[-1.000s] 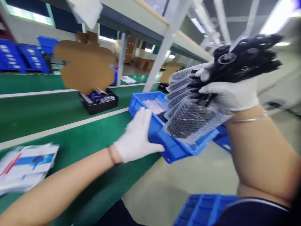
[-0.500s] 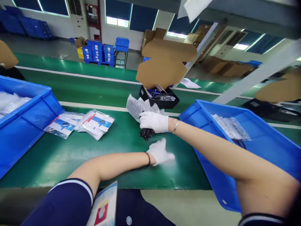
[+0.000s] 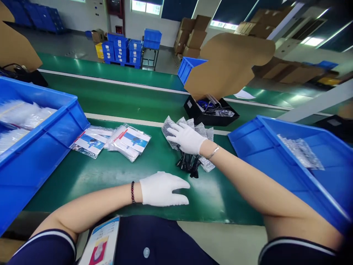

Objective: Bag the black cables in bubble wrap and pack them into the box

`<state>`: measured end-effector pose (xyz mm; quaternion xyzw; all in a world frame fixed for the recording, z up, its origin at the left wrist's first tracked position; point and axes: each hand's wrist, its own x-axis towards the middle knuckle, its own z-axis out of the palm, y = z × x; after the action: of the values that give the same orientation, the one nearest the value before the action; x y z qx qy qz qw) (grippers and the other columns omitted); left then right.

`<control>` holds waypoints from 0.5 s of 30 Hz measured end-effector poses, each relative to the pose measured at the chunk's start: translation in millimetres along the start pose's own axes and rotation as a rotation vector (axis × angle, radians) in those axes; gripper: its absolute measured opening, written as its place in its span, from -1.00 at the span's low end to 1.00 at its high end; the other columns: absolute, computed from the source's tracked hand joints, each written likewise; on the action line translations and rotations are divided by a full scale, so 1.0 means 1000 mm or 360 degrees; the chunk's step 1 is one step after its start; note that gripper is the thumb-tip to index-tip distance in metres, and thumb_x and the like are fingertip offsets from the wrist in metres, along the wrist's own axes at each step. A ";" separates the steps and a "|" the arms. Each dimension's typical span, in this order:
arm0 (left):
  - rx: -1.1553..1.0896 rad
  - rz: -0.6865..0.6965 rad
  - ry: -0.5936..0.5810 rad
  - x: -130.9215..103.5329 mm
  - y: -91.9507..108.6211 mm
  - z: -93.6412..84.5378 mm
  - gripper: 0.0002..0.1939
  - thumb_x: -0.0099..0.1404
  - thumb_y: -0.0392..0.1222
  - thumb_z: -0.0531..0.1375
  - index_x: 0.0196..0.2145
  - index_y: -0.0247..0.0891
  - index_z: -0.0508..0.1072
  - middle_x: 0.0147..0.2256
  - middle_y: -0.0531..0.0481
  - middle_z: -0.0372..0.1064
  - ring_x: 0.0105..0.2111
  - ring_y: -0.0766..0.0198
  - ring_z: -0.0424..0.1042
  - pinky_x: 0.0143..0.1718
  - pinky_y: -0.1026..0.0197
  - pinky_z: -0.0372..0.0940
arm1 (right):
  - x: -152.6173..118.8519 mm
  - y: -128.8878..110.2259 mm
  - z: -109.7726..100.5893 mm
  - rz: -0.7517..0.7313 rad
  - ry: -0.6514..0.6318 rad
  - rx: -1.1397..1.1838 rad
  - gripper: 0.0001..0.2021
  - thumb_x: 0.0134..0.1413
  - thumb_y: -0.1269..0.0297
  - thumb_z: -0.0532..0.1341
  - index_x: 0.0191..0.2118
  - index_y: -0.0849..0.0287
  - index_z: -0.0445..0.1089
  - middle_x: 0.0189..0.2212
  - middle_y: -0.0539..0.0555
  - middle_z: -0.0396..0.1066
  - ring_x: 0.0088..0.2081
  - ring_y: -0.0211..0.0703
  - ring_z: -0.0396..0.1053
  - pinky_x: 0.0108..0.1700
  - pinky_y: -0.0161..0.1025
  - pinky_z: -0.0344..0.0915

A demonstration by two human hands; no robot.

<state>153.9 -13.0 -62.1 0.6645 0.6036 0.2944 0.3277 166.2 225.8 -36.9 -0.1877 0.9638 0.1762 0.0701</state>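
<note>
Nearest, at the front edge of the green belt: left hand in a white glove, lying flat on the belt, palm down, fingers stretched out and slightly apart, holding nothing. Just beyond, toward the middle of the belt: right hand, also gloved, resting on a bundle of bubble-wrap bags, fingers loosely spread over the top, not pinching. Black handles sticking out of the bags toward the front edge, just beside the left fingertips. Left of the bundle, flat on the belt: printed packets in clear sleeves. At the belt's left end, a blue bin; at its right end, another blue bin. Farther back, a black tray.
</note>
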 end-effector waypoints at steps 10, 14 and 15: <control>-0.2539 -0.0596 0.0770 0.044 -0.069 -0.064 -0.26 0.29 0.29 0.04 0.28 -0.15 0.06 0.19 -0.26 0.13 -0.01 0.04 0.37 -0.10 -0.01 0.37 | 0.030 -0.006 -0.015 0.0372 0.1104 0.0314 -0.78 0.31 0.37 0.06 -0.14 0.18 0.46 -0.20 0.11 0.42 -0.17 -0.05 0.33 -0.17 -0.14 0.21; -0.2374 -0.0244 0.1088 0.059 -0.070 -0.097 -0.57 0.21 -0.04 0.24 -0.01 -0.28 0.41 -0.12 -0.14 0.40 -0.24 0.22 0.40 -0.32 0.20 0.38 | 0.041 -0.021 -0.033 0.0391 0.1469 0.0788 -0.80 0.31 0.30 0.10 -0.12 0.16 0.46 -0.23 0.09 0.44 -0.17 -0.10 0.36 -0.10 -0.16 0.28; -0.2262 -0.0215 0.1120 0.057 -0.071 -0.101 -0.59 0.15 -0.06 0.29 -0.09 -0.33 0.45 -0.19 -0.13 0.41 -0.30 0.23 0.39 -0.39 0.24 0.36 | 0.043 -0.023 -0.035 0.0480 0.1527 0.0916 -0.83 0.28 0.28 0.14 -0.14 0.15 0.46 -0.25 0.08 0.44 -0.19 -0.10 0.37 -0.11 -0.17 0.30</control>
<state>37.2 56.1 -56.5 0.1262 0.3782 0.7812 0.4804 132.8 178.9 -20.5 -0.0805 0.9129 -0.1897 -0.3524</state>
